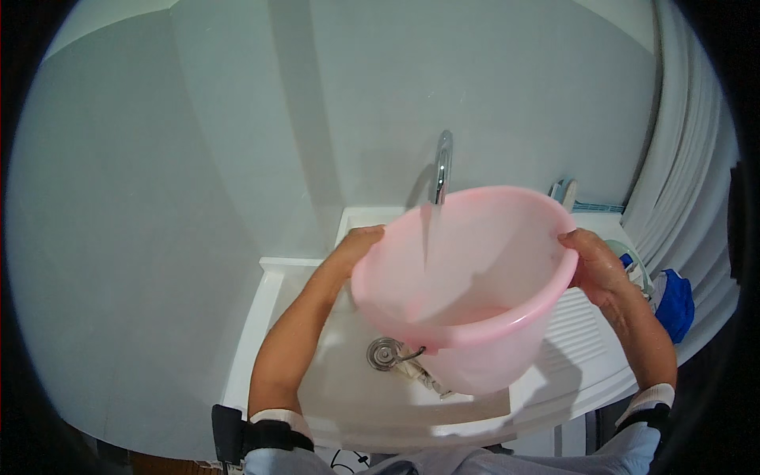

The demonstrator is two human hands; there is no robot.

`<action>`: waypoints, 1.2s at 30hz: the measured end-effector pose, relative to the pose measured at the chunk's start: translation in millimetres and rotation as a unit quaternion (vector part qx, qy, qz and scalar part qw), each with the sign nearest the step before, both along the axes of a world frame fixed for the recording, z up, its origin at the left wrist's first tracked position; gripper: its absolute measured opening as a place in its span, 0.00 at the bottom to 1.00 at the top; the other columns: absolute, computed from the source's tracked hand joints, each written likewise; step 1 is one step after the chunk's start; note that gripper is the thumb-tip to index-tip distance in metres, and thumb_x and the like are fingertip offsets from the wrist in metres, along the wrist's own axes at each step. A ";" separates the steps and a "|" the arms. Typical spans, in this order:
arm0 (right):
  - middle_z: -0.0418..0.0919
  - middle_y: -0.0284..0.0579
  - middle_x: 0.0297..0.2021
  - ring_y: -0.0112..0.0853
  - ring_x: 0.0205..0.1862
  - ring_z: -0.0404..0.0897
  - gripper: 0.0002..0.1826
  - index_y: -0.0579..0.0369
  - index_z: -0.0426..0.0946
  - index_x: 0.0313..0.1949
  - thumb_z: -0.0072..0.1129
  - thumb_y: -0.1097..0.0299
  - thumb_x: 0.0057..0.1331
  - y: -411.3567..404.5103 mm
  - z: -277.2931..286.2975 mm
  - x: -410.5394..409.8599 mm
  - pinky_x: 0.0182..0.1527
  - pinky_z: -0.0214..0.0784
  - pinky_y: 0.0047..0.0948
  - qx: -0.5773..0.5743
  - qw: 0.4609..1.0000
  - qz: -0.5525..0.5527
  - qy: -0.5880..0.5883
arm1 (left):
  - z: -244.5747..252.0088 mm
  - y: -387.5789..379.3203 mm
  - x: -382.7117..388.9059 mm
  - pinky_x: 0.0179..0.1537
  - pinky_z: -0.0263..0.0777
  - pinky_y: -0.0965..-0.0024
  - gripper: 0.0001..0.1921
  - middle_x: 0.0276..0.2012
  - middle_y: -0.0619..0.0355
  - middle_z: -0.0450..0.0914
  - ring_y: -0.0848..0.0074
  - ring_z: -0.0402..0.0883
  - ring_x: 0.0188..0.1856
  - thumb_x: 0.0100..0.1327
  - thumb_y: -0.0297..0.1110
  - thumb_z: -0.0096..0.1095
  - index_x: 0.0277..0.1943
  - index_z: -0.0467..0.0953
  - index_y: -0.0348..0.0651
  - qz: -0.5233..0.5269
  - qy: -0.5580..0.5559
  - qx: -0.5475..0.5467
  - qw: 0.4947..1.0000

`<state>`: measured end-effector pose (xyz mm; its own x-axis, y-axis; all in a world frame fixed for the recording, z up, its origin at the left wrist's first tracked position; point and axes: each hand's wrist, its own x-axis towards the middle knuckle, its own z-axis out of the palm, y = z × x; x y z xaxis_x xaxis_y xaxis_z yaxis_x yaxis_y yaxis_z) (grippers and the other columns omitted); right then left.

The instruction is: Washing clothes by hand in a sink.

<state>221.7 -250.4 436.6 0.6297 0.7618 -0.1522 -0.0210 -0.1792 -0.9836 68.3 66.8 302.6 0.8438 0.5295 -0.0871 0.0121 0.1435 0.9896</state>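
A pink plastic bucket (475, 350) is tilted over a white sink (332, 380), its open mouth facing up beneath a chrome faucet (442, 166). Water runs from the spout into it. My left hand (363, 243) grips the rim at the left, thumb on top. At the right side of the rim, my right hand (594, 264) holds on, with its fingers partly hidden behind the wall. Below the bucket, the metal handle end hangs near the drain strainer (385, 354). A crumpled pale cloth (421, 377) lies beside the strainer, partly covered.
A ribbed washboard area (573, 332) is right of the basin. Brushes (564, 193) stand at the back right. A pale green basin (620, 246) and a blue cloth (675, 306) sit beside a white curtain (683, 160). A grey wall rises behind and left.
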 end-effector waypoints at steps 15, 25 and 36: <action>0.68 0.53 0.40 0.40 0.41 0.70 0.21 0.64 0.63 0.44 0.44 0.70 0.48 18.4 -128.3 45.2 0.48 0.61 0.39 0.145 0.914 0.026 0.379 | 91.7 -50.9 -60.7 0.20 0.68 0.77 0.18 0.31 0.51 0.74 0.77 0.73 0.25 0.56 0.29 0.43 0.47 0.63 0.26 0.151 0.014 0.075 0.986; 0.65 0.56 0.45 0.43 0.47 0.66 0.22 0.67 0.57 0.49 0.37 0.66 0.58 43.7 -206.5 -0.3 0.52 0.56 0.40 0.103 0.876 0.100 0.460 | 151.4 -108.3 -56.9 0.12 0.59 0.79 0.25 0.22 0.53 0.72 0.81 0.67 0.14 0.53 0.30 0.48 0.53 0.55 0.25 0.195 0.074 0.189 0.959; 0.67 0.49 0.43 0.33 0.44 0.69 0.20 0.64 0.60 0.47 0.36 0.62 0.60 102.7 -244.6 -48.0 0.46 0.61 0.29 0.195 0.885 0.268 0.328 | 167.9 -157.5 -51.9 0.12 0.59 0.77 0.28 0.19 0.55 0.68 0.79 0.65 0.14 0.52 0.28 0.50 0.55 0.52 0.29 0.251 0.109 0.273 0.922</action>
<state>173.7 -147.7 191.9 0.0363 0.9993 -0.0112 -0.6247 0.0140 -0.7808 16.3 -90.6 470.6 0.4738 0.8640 0.1704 0.2870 -0.3344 0.8977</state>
